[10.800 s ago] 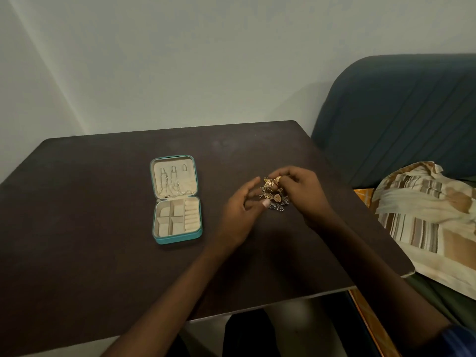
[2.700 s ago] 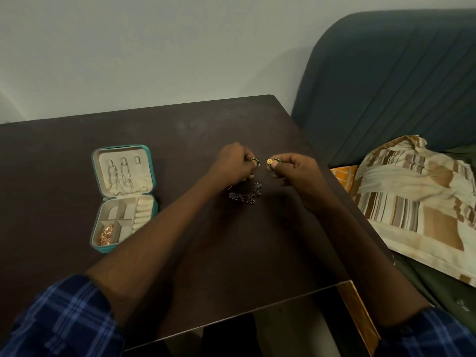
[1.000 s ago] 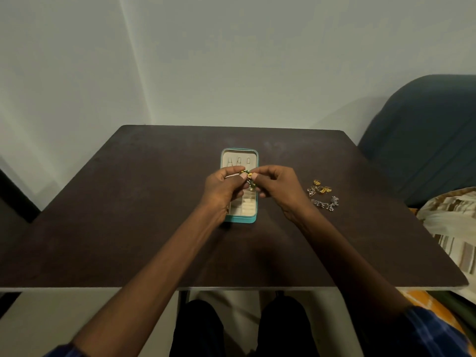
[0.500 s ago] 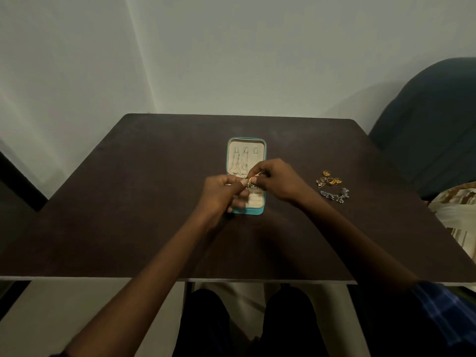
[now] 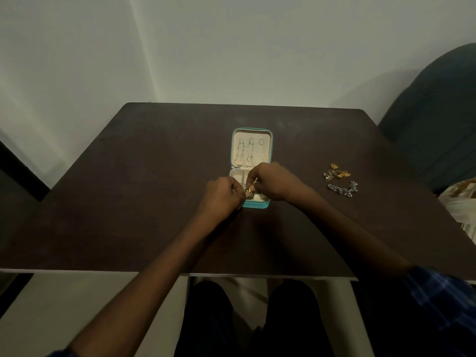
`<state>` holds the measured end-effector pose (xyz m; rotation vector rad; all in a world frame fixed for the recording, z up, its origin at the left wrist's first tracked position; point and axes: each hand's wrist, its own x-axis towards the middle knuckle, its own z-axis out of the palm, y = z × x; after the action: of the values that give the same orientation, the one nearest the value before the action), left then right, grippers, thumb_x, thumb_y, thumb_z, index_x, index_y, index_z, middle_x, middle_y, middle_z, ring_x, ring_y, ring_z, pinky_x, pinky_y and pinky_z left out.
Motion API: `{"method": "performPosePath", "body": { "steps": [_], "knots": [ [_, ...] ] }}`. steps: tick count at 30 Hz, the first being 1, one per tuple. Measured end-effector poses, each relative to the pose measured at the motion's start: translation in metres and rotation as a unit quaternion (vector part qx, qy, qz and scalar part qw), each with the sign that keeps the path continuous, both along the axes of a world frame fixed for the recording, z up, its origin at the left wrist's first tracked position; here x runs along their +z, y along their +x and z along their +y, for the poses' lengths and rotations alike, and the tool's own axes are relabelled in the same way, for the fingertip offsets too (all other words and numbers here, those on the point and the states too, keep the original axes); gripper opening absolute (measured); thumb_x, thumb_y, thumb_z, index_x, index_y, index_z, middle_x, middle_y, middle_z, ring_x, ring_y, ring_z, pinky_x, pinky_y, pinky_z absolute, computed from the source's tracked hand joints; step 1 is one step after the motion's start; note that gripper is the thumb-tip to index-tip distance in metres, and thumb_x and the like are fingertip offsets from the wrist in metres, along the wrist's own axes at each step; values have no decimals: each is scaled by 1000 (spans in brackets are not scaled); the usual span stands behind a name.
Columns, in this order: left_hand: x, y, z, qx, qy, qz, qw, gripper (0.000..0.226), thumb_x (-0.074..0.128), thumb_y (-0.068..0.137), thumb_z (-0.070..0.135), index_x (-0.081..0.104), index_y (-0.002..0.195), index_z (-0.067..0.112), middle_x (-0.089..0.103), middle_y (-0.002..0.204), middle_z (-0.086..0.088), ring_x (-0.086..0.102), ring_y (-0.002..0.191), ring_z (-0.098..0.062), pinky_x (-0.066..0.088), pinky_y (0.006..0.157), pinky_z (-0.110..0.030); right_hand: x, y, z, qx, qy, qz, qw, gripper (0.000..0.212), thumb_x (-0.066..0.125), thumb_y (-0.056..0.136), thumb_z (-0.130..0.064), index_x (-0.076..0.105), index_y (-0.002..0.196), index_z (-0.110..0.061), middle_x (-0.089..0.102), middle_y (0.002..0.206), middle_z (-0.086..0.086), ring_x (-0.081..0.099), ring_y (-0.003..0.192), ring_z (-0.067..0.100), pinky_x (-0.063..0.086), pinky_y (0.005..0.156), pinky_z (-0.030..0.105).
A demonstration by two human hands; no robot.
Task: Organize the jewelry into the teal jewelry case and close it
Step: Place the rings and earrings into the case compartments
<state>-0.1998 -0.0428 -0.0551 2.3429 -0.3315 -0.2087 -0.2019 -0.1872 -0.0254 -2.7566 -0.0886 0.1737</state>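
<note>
Teal jewelry case point(image 5: 251, 148) — both hands' grip, left hand point(image 5: 222, 195) and right hand point(image 5: 273, 180), pinching a green-gold piece point(image 5: 249, 194), now lower.

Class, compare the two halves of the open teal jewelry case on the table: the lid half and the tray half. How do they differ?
The lid half lies farther from the person and is fully in view; the tray half is nearer and partly hidden by both hands. The lid half shows hooks with thin chains hanging; the tray half has divided compartments. The left hand and right hand work a small piece over the tray half, not the lid half. Both share teal shells and cream lining.
</note>
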Motion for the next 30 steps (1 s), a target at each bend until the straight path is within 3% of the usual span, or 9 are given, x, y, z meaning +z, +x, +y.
{"method": "performPosePath", "body": {
  "steps": [6,9,15,19,20,23,27,30],
  "knots": [
    [0,3,0,-3,23,-32,999,5,64,85,19,64,81,17,66,83,0,62,83,-12,48,64,-23,-4,4,3,1,-45,-9,999,13,62,84,-15,69,92,-23,66,102,4,61,94,25,46,70,31],
    [0,2,-3,-3,54,-72,996,4,64,85,20,63,83,17,68,91,-3,63,87,-16,55,71,-35,-7,5,3,-5,-53,-23,998,13,61,84,-16,69,91,-23,65,99,3,60,91,23,43,67,29],
    [-1,3,-6,-12,90,-76,993,11,60,88,24,68,88,17,69,97,-6,64,91,-21,56,74,-39,-10,5,-2,-14,20,-27,999,13,60,84,-13,70,86,-21,67,93,4,63,85,21,52,69,32],
    [-4,8,-2,-13,64,-57,996,15,62,86,31,71,88,18,70,96,-2,64,86,-15,53,65,-31,-3,4,-9,-47,127,-34,990,20,56,89,-12,71,101,-14,66,112,7,58,88,14,44,67,19],
    [-4,8,-1,-9,40,-56,998,16,61,87,31,70,86,18,70,93,-1,64,84,-13,52,64,-28,-1,3,-11,-54,154,-33,986,21,56,89,-10,70,104,-13,67,110,7,58,84,12,43,65,16],
    [-1,8,0,21,-49,-55,997,18,56,91,30,68,82,18,66,80,4,61,72,-5,43,54,-17,0,-3,-13,-82,239,-12,967,17,59,88,-6,68,102,-5,67,78,4,57,59,9,46,52,10],
    [0,9,-1,19,-81,-41,996,20,54,93,28,67,80,18,67,80,4,63,74,-7,42,55,-17,-7,-7,-8,-78,236,-6,969,6,64,86,-9,69,87,-7,68,80,5,57,54,8,51,51,14],
    [-2,10,0,17,-68,-38,997,20,55,92,28,68,82,17,68,81,1,60,71,-6,44,55,-20,-13,-5,-5,-68,207,-17,976,7,67,83,-14,73,86,-11,68,82,2,59,70,8,51,65,23]
  ]
}}
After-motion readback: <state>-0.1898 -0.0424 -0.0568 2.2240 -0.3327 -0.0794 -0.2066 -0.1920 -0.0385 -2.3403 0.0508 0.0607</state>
